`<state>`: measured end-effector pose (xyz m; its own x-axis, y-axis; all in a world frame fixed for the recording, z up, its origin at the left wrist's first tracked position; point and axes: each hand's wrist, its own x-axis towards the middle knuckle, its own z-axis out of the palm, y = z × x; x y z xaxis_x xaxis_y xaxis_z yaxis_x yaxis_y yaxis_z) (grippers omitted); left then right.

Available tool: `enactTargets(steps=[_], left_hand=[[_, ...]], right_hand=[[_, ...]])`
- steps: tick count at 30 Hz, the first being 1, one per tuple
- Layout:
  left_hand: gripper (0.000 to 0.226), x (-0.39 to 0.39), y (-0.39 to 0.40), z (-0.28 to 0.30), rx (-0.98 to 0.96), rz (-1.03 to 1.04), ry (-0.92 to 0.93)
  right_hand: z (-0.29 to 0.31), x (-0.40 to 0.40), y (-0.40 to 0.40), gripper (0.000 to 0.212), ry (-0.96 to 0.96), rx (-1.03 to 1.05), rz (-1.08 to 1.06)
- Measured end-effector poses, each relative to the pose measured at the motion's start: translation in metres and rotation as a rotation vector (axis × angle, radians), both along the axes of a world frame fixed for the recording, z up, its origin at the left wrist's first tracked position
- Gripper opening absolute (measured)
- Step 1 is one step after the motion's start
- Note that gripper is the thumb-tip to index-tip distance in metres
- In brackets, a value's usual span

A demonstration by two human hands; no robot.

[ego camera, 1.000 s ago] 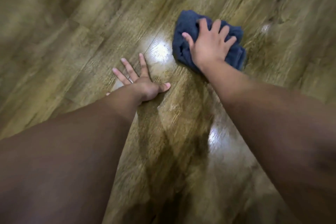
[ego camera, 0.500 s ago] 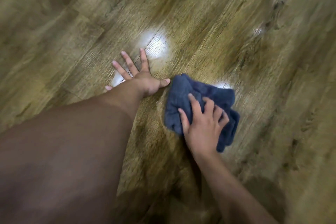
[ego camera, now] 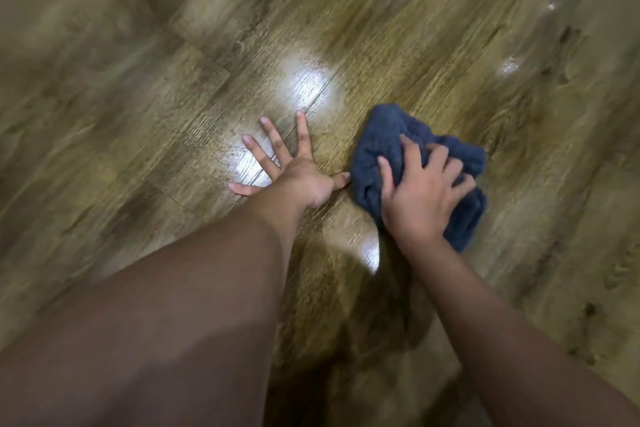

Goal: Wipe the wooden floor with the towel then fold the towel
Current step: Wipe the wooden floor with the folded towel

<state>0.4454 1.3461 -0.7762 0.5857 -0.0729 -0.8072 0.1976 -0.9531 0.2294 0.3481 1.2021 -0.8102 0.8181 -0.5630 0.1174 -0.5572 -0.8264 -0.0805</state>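
Observation:
A bunched dark blue towel (ego camera: 375,146) lies on the wooden floor (ego camera: 398,28) right of centre. My right hand (ego camera: 420,194) presses down on top of it, fingers curled into the cloth. Flat on the floor just left of the towel rests my left hand (ego camera: 294,172), fingers spread, its thumb tip almost touching the towel's edge. It holds nothing. Part of the towel is hidden under my right hand.
Brown wood-grain planks fill the whole view, with bright light reflections (ego camera: 304,87) ahead of my left hand and another glare patch (ego camera: 369,251) near my right wrist. My two forearms cross the lower half of the frame.
My right hand first pulled the towel back toward me from the far position, then pushed it a little forward again beside my left hand. My left hand stayed planted.

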Motion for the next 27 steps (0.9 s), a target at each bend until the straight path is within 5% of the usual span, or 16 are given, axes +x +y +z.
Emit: enactTargets(steps=[10,17,23,27], left_hand=[[0.130,0.000,0.001,-0.003,-0.003,-0.002,-0.014],[0.126,-0.002,0.000,-0.001,0.010,-0.013,-0.038],[0.091,-0.004,-0.004,-0.010,0.010,0.040,-0.103],[0.093,0.001,-0.002,-0.013,-0.009,0.030,-0.094]], right_hand=[[0.000,0.141,-0.042,0.054,0.087,0.010,0.066],[0.007,0.071,-0.024,0.052,0.075,-0.039,0.174],[0.005,-0.030,0.007,0.046,0.007,0.026,0.158],[0.015,-0.092,0.037,0.046,0.047,0.041,0.140]])
